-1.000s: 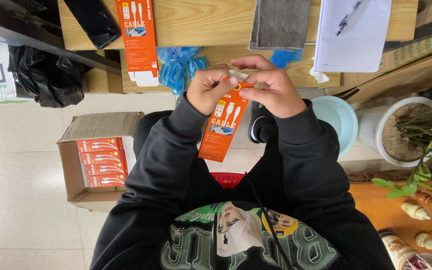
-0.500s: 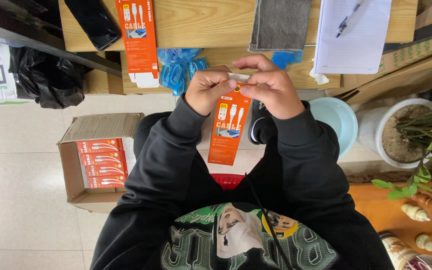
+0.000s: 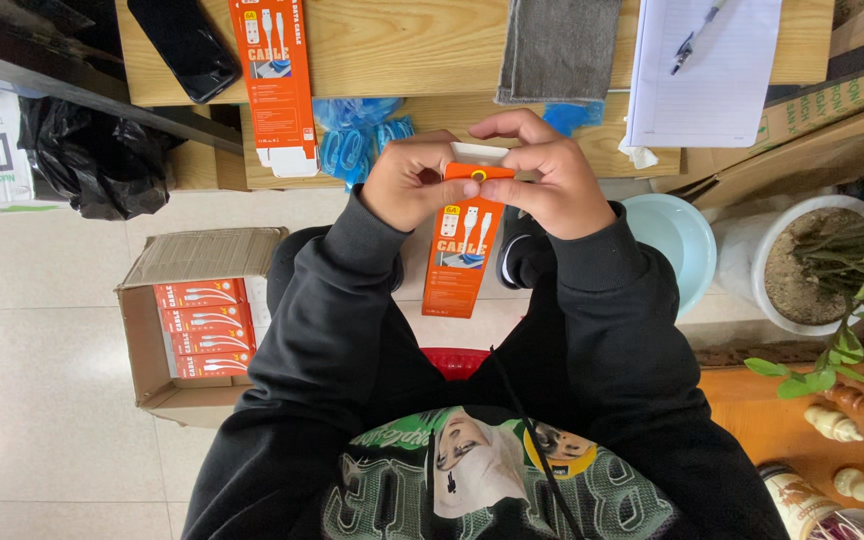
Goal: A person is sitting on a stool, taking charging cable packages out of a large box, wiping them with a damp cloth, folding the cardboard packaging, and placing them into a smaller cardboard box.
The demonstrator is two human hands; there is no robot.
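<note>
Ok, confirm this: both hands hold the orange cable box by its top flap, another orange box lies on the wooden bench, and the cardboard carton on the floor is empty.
Not quite. The head view shows the carton holds a stack of orange boxes, so it is not empty. The rest stands: left hand and right hand hold the cable box by its top flap, and another orange box lies on the bench.

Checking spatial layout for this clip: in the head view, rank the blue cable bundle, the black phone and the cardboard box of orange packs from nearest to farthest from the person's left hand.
From the left hand:
1. Blue cable bundle, just beyond the hand, under the wooden table's edge.
2. Cardboard box of orange packs, on the floor, to the hand's left.
3. Black phone, on the table top, far upper left.
</note>
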